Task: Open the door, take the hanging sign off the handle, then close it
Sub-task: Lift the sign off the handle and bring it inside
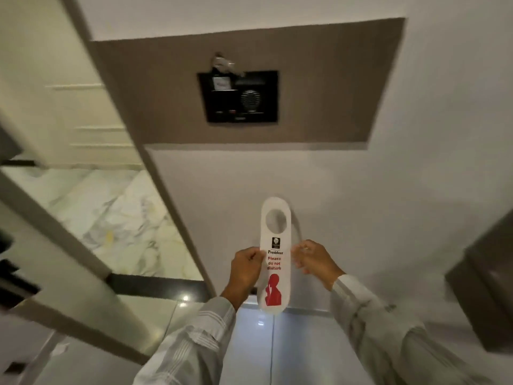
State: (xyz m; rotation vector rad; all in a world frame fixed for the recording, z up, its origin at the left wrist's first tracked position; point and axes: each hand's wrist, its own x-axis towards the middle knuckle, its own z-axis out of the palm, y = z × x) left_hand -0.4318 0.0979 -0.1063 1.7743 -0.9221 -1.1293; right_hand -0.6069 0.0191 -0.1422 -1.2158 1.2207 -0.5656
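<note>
A white "Please do not disturb" hanging sign (275,240) with red lettering and a red figure is held upright in front of a white wall. My left hand (245,269) pinches its left edge and my right hand (315,259) pinches its right edge. The round hole at the sign's top hangs on nothing. The door (63,232) stands open at the left, its edge running diagonally, with dark lock hardware (11,276) at the far left. No handle shows clearly.
A black wall panel (238,97) with a speaker grille sits on a brown board above the sign. Through the doorway lies a marble floor (116,218). A dark cabinet corner (485,287) juts in at the right.
</note>
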